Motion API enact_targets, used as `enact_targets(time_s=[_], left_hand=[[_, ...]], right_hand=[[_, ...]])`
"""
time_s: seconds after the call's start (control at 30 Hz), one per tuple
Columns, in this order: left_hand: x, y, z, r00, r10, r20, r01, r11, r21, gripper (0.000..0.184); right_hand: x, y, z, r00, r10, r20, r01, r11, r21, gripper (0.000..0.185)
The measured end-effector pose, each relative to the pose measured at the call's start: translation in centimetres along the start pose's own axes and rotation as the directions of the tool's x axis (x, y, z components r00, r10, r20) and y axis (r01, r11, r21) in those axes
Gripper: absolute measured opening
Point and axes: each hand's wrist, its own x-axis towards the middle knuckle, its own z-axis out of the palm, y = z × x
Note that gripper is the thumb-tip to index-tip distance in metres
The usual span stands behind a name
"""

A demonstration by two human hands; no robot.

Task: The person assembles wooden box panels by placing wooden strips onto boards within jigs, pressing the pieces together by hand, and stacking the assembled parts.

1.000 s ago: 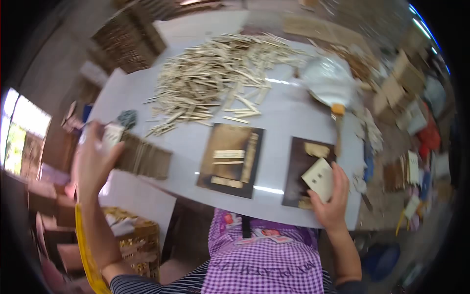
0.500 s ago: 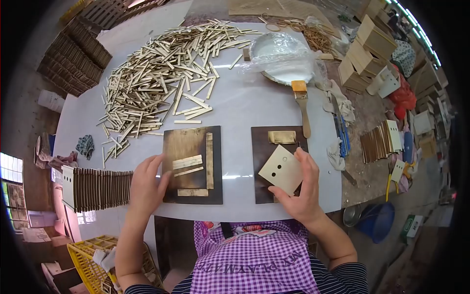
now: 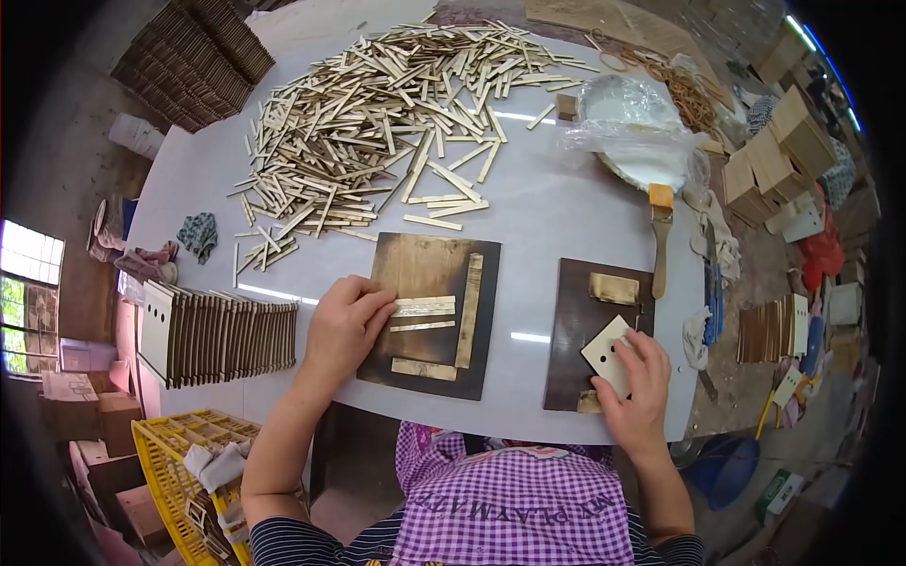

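Observation:
My left hand [image 3: 347, 325] reaches over the left edge of a dark board [image 3: 482, 330]. Its thumb and fingers are pinched at the left end of pale wooden strips [image 3: 425, 307] lying there. A long upright strip [image 3: 469, 311] and a short lower one [image 3: 425, 369] form a corner on this board. In my right hand [image 3: 638, 387] is a small square wooden plate [image 3: 604, 354] with round dark holes, tilted cornerwise and partly covered by my fingers. Beneath the plate lies a second dark board [image 3: 573, 311] with a pale block [image 3: 613, 288] near its top.
A big heap of wooden strips [image 3: 377, 123] covers the table's back left. A row of stacked plates [image 3: 222, 335] stands at left. Behind the right board are a brush [image 3: 660, 236] and a plastic-covered bowl of white stuff [image 3: 632, 123]. A yellow crate [image 3: 175, 472] sits below left.
The view has shifted, so the table appears further right. My left fingers have moved from the board's edge onto the strips' left end. My right hand now covers more of the square plate.

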Motion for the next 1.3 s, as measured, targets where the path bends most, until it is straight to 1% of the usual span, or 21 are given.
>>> enact_targets(time_s=[0.07,0.23,0.33,0.37,0.47,0.5,0.6,0.73,0.77,0.87,0.9,1.0,1.03,1.13,1.17,1.2,1.27,1.3], left_hand=[[0.1,0.0,0.1,1.0,0.019,0.016,-0.019,0.999,-0.027,0.015],[0.4,0.0,0.4,0.993,0.115,0.009,-0.114,0.991,-0.068,0.017],[0.2,0.2,0.3,0.963,0.269,0.011,-0.269,0.961,0.067,0.019],[0.1,0.3,0.5,0.963,0.271,0.015,-0.271,0.96,0.069,0.019],[-0.3,0.0,1.4,0.98,0.181,-0.081,-0.181,0.983,0.005,0.02],[-0.4,-0.1,1.6,0.98,0.182,-0.08,-0.182,0.983,0.006,0.02],[-0.7,-0.2,1.8,0.996,-0.052,-0.072,0.039,0.984,-0.175,0.02],[-0.8,0.8,1.3,0.988,-0.097,-0.12,0.066,0.969,-0.237,0.022],[-0.7,1.2,1.3,0.989,-0.092,-0.117,0.062,0.969,-0.237,0.022],[-0.5,2.8,1.9,0.976,0.037,-0.216,-0.065,0.99,-0.125,0.022],[-0.4,3.1,2.1,0.976,0.039,-0.214,-0.067,0.99,-0.126,0.022],[-0.1,3.9,2.6,0.981,0.111,-0.161,-0.111,0.994,0.007,0.022],[0.0,4.1,2.6,0.98,0.115,-0.16,-0.115,0.993,0.01,0.022],[-0.1,4.9,2.4,0.973,-0.031,-0.227,-0.012,0.983,-0.185,0.02],[-0.2,5.4,2.6,0.974,-0.029,-0.227,-0.013,0.983,-0.183,0.02],[-0.4,6.2,2.9,0.974,-0.087,-0.21,0.016,0.948,-0.318,0.019],[-0.6,8.2,4.0,0.969,-0.195,-0.15,0.076,0.819,-0.569,0.017],[-0.6,9.4,4.7,0.979,-0.2,-0.041,0.125,0.745,-0.655,0.016]], right_hand=[[0.2,0.0,0.0,0.999,-0.035,0.024,0.036,0.999,-0.016,0.063],[0.9,-0.8,-0.2,1.0,0.02,0.004,-0.02,1.0,-0.017,0.06],[1.1,-1.1,0.1,1.0,0.026,0.002,-0.026,0.999,-0.037,0.06],[1.3,-1.4,0.2,1.0,0.029,0.001,-0.029,0.999,-0.034,0.06],[1.9,-2.1,-0.1,0.997,0.078,0.025,-0.079,0.997,0.016,0.056],[2.0,-2.0,-0.1,0.997,0.08,0.024,-0.08,0.997,0.017,0.056],[2.1,-1.6,-0.3,0.996,0.075,0.045,-0.08,0.991,0.106,0.057],[1.7,-0.8,-1.0,0.997,0.08,0.023,-0.082,0.992,0.091,0.056],[1.6,-0.6,-1.0,0.996,0.086,0.021,-0.087,0.992,0.091,0.056],[1.0,0.0,-0.8,0.997,0.07,0.015,-0.071,0.996,0.049,0.053],[0.9,0.1,-0.9,0.997,0.073,0.014,-0.073,0.996,0.049,0.053],[0.7,0.0,-0.8,0.998,0.063,0.021,-0.064,0.997,0.045,0.051],[0.6,0.0,-0.9,0.998,0.065,0.018,-0.066,0.997,0.048,0.051],[0.3,0.0,-1.0,0.998,0.059,0.02,-0.059,0.997,0.048,0.051],[0.3,-0.1,-0.9,0.998,0.059,0.018,-0.06,0.997,0.05,0.051],[0.4,-0.3,-0.8,0.998,0.062,0.008,-0.062,0.997,0.041,0.051],[0.3,-0.7,-0.6,0.997,0.071,-0.01,-0.071,0.997,0.019,0.05],[0.4,-0.8,-0.6,0.997,0.073,-0.009,-0.073,0.997,0.017,0.05]])
